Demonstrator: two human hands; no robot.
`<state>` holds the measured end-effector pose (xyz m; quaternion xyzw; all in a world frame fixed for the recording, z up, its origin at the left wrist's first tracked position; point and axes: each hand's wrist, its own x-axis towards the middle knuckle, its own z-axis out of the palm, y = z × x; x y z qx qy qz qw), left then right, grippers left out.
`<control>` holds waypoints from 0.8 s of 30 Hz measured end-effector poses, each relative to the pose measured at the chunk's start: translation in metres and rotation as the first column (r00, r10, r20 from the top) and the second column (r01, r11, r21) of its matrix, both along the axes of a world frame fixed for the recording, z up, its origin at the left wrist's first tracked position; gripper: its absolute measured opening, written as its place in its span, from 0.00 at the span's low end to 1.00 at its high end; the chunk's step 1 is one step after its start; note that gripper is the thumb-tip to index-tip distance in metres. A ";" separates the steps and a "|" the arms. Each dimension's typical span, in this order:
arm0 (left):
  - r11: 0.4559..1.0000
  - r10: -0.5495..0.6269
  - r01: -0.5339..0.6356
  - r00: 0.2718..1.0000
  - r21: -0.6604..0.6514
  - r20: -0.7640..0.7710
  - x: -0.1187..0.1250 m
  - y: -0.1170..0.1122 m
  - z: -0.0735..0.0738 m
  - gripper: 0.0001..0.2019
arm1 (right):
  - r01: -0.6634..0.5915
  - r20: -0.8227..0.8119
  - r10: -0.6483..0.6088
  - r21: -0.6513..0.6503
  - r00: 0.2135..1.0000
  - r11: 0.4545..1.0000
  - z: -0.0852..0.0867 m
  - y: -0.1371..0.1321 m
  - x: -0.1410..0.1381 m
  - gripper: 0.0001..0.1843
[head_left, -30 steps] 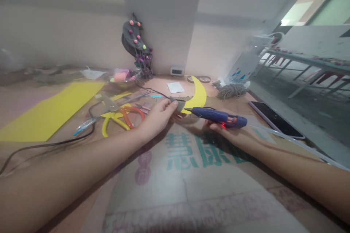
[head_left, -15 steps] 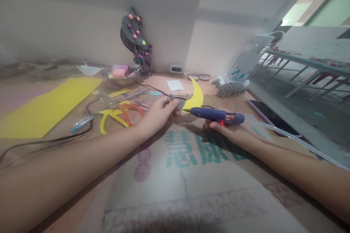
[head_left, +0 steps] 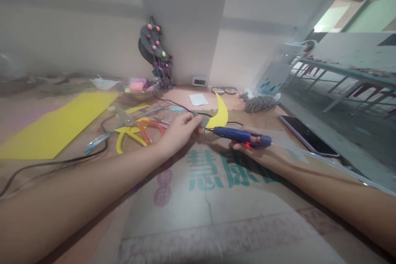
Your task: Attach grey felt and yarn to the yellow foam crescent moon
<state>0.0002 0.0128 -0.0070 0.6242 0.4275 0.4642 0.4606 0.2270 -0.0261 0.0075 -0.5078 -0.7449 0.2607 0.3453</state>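
"Where's our yellow crescent [head_left: 220, 112]?"
"Beside our left hand [head_left: 182, 132], which pinches the grey material [head_left: 204, 121] at its lower end, fingers [head_left: 194, 122] partly hidden."
"And our right hand [head_left: 246, 149]?"
"Wrapped round the blue glue gun [head_left: 236, 135]; its nozzle [head_left: 209, 129] perhaps touches the grey."

Left hand [head_left: 181, 132] pinches the yellow crescent [head_left: 221, 113] by its grey-covered end, right hand [head_left: 247, 149] grips the blue glue gun [head_left: 236, 134], smartphone [head_left: 306, 134] near the surface's [head_left: 182, 93] right edge!

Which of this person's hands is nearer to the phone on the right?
Right. The right hand, holding the blue glue gun, is left of the phone with a gap between; the left hand, holding the yellow crescent, is farther left.
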 end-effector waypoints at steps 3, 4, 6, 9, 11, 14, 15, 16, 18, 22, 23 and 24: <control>1.000 0.014 -0.014 1.000 0.001 -0.011 0.000 -0.001 0.002 0.16 | -0.020 0.034 0.021 -0.019 0.999 1.000 0.001 0.000 0.001 0.12; 1.000 0.017 -0.017 1.000 -0.005 -0.008 0.000 -0.001 0.002 0.16 | -0.019 0.043 0.020 -0.027 0.999 0.999 0.001 0.001 0.001 0.13; 1.000 0.013 -0.013 1.000 -0.017 0.006 0.000 -0.001 0.001 0.16 | -0.013 0.017 0.014 -0.032 1.000 0.999 -0.001 0.002 0.001 0.15; 1.000 -0.005 0.006 0.999 -0.029 0.035 0.000 0.001 -0.001 0.16 | -0.037 -0.075 0.036 -0.007 0.996 0.999 -0.004 0.004 0.000 0.15; 0.999 -0.005 0.007 0.999 -0.039 0.042 0.001 0.001 -0.002 0.16 | -0.040 -0.109 0.041 0.012 0.993 0.999 -0.005 0.005 -0.001 0.13; 0.999 0.003 -0.002 0.999 -0.044 0.034 0.001 0.000 0.000 0.15 | -0.048 -0.044 0.048 0.018 0.998 0.999 -0.003 0.006 0.000 0.13; 0.999 0.005 -0.004 1.000 -0.043 0.031 0.002 -0.001 0.000 0.15 | -0.046 -0.018 0.046 0.020 0.999 0.999 -0.002 0.006 0.000 0.12; 0.999 0.003 -0.002 1.000 -0.044 0.025 0.002 -0.001 0.001 0.15 | -0.040 -0.002 0.040 0.024 0.999 0.999 -0.001 0.006 0.000 0.12; 0.999 -0.001 0.002 1.000 -0.048 0.018 0.001 -0.001 0.001 0.15 | -0.032 -0.017 0.032 0.028 0.999 0.999 -0.001 0.007 -0.002 0.10; 0.999 -0.004 0.004 1.000 -0.033 0.017 0.000 -0.001 0.000 0.15 | -0.077 -0.032 0.077 0.016 0.997 0.997 -0.002 0.008 -0.003 0.13; 1.000 -0.001 0.001 1.000 -0.029 0.016 0.000 -0.001 0.000 0.15 | -0.068 0.001 0.068 0.016 0.998 0.998 -0.002 0.008 -0.002 0.15; 1.000 0.000 0.000 1.000 -0.025 0.015 0.000 -0.001 0.001 0.16 | -0.047 0.046 0.047 0.018 0.998 0.999 -0.003 0.008 0.000 0.15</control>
